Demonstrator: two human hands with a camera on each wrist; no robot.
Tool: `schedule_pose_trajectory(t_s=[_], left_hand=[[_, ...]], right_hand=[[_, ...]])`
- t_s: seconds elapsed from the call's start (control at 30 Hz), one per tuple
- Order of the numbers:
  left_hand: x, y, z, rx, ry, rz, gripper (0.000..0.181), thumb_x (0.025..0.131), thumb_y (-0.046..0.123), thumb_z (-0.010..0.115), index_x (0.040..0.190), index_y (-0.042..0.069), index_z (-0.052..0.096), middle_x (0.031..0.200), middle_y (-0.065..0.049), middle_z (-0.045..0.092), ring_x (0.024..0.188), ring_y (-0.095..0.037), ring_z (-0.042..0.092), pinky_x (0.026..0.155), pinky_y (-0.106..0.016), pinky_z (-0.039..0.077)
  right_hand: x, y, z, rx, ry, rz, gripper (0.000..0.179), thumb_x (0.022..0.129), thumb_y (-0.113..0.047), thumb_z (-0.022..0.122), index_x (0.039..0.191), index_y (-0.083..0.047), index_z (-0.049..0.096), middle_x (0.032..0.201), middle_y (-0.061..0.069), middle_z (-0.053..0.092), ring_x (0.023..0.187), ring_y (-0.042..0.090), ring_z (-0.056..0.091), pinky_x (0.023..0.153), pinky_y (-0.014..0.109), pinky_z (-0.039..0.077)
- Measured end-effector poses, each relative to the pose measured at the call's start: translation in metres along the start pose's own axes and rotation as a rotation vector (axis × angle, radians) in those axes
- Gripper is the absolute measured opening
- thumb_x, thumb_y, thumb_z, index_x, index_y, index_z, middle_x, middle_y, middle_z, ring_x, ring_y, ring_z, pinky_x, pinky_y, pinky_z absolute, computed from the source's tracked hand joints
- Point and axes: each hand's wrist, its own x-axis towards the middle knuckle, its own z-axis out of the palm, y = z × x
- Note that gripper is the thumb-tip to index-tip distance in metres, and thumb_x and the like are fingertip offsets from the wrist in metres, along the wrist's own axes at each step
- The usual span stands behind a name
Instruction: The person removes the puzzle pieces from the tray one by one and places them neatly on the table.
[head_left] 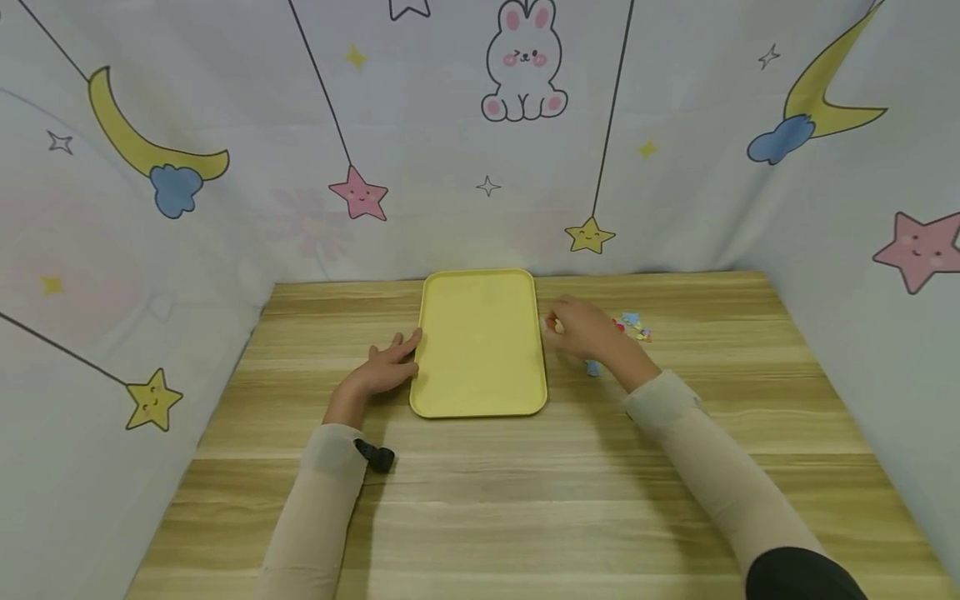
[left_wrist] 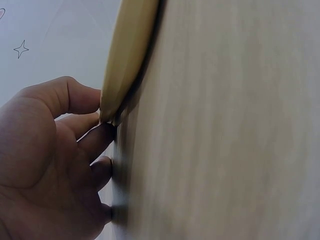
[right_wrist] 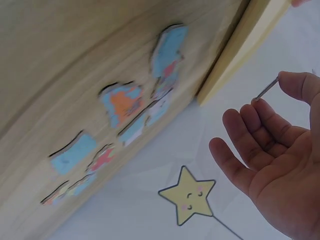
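A yellow tray (head_left: 480, 346) lies flat on the wooden table. My left hand (head_left: 378, 371) is at its left side, fingers spread and touching the rim; the left wrist view shows the thumb against the tray's edge (left_wrist: 125, 55). Just beyond the right rim, my right hand (head_left: 581, 327) pinches a thin puzzle piece (right_wrist: 266, 89) between thumb and fingertip. That piece appears edge-on, so its picture cannot be made out. Loose puzzle pieces (right_wrist: 122, 105), mostly blue with orange and red parts, lie on the table near the right hand, partly hidden by it in the head view.
One blue piece (head_left: 593, 367) lies below the right hand, apart from a small cluster (head_left: 631, 319) to its right. Behind the wooden table (head_left: 480, 500) hangs a white cloth (head_left: 450, 142) with printed stars, moons and a rabbit. Cloth also borders both sides.
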Motion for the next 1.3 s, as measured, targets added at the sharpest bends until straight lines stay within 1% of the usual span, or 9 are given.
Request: schedule_pose_trajectory(t_s=[0.17,0.4,0.47,0.57,0.67,0.77,0.93,1.17,1.3], left_hand=[[0.0,0.0,0.0,0.0,0.0,-0.01,0.075,0.103,0.021,0.045,0.17,0.012,0.012,0.175,-0.021,0.007,0.162,-0.035,-0.008,0.12,-0.062,-0.025],[0.001,-0.001,0.001,-0.001,0.0,-0.005,0.077,0.102,0.021,0.046,0.17,0.011,0.012,0.174,-0.021,0.009,0.162,-0.035,-0.007,0.12,-0.062,-0.024],[0.002,-0.002,0.001,0.001,0.0,-0.003,0.077,0.102,0.021,0.046,0.17,0.01,0.012,0.174,-0.021,0.009,0.162,-0.035,-0.007,0.12,-0.062,-0.025],[0.002,-0.001,0.001,0.003,-0.001,-0.001,0.076,0.103,0.021,0.046,0.17,0.01,0.012,0.174,-0.021,0.009,0.162,-0.035,-0.007,0.12,-0.062,-0.025],[0.001,0.0,0.001,-0.002,-0.004,-0.002,0.077,0.103,0.021,0.046,0.17,0.01,0.012,0.174,-0.021,0.008,0.162,-0.035,-0.007,0.12,-0.062,-0.025],[0.001,-0.001,0.0,-0.018,-0.009,0.0,0.078,0.102,0.022,0.047,0.17,0.011,0.011,0.175,-0.021,0.005,0.162,-0.035,-0.01,0.119,-0.062,-0.026],[0.003,-0.003,-0.001,-0.026,-0.016,-0.001,0.079,0.102,0.023,0.048,0.171,0.013,0.01,0.175,-0.021,0.002,0.161,-0.035,-0.012,0.119,-0.062,-0.026],[0.004,-0.004,0.0,-0.021,-0.016,-0.003,0.079,0.102,0.023,0.048,0.171,0.013,0.011,0.175,-0.021,0.004,0.162,-0.035,-0.011,0.119,-0.061,-0.025],[0.003,-0.004,0.0,-0.023,-0.014,-0.006,0.079,0.102,0.023,0.048,0.171,0.013,0.011,0.175,-0.022,0.003,0.162,-0.035,-0.011,0.119,-0.061,-0.026]], right_hand=[[-0.009,0.012,-0.005,0.035,-0.007,0.04,0.015,0.101,-0.022,0.06,0.102,-0.008,0.064,0.118,0.014,0.065,0.088,0.026,0.06,0.083,0.044,0.053],[-0.017,0.024,-0.008,0.038,0.008,0.074,0.017,0.1,-0.021,0.06,0.103,-0.005,0.065,0.115,0.014,0.065,0.1,0.031,0.063,0.094,0.051,0.055],[-0.02,0.027,-0.009,0.042,0.007,0.092,0.02,0.1,-0.022,0.058,0.105,-0.004,0.065,0.114,0.013,0.064,0.097,0.029,0.064,0.091,0.049,0.055],[-0.024,0.032,-0.011,0.074,0.005,0.13,0.022,0.1,-0.023,0.057,0.107,-0.003,0.066,0.114,0.013,0.063,0.084,0.026,0.067,0.086,0.047,0.055],[-0.03,0.039,-0.014,0.082,0.006,0.151,0.026,0.1,-0.023,0.057,0.111,-0.002,0.067,0.121,0.017,0.065,0.091,0.032,0.07,0.09,0.051,0.055],[-0.036,0.047,-0.016,0.069,0.014,0.16,0.028,0.099,-0.023,0.058,0.113,0.0,0.067,0.128,0.019,0.065,0.113,0.039,0.064,0.097,0.056,0.053],[-0.046,0.058,-0.021,0.063,0.023,0.177,0.033,0.097,-0.022,0.056,0.115,0.003,0.066,0.128,0.022,0.065,0.113,0.04,0.063,0.096,0.057,0.053],[-0.058,0.069,-0.023,0.053,0.058,0.176,0.019,0.097,-0.019,0.059,0.1,-0.001,0.064,0.117,0.021,0.067,0.1,0.037,0.061,0.09,0.054,0.052],[-0.064,0.073,-0.023,0.044,0.048,0.184,0.019,0.099,-0.018,0.059,0.097,0.0,0.064,0.121,0.026,0.067,0.112,0.043,0.062,0.097,0.059,0.051]])
